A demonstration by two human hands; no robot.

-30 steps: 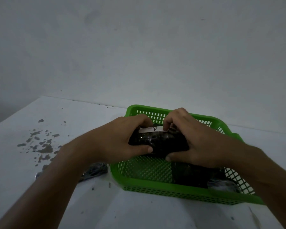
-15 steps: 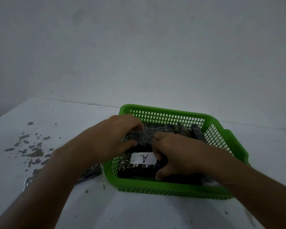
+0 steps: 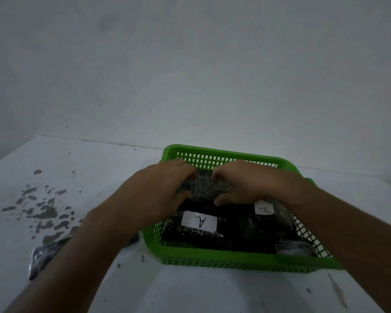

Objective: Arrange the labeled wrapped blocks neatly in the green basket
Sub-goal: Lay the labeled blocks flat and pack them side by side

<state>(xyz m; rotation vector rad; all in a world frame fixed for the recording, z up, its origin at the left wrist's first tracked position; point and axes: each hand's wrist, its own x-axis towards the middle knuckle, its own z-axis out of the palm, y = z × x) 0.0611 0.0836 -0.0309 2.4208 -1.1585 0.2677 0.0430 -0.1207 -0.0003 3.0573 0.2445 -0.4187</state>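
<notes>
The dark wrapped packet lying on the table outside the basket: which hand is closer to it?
Left. The left hand is in the green basket, its forearm crossing over the packet; the right hand is farther right.

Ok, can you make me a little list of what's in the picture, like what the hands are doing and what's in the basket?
left hand: gripping the left end of a dark wrapped block
right hand: gripping its right end
green basket: on the white table
block labeled A: lying flat, front left of basket
second A label: partly under the right hand
outside basket: dark wrapped packet, left of it
</notes>
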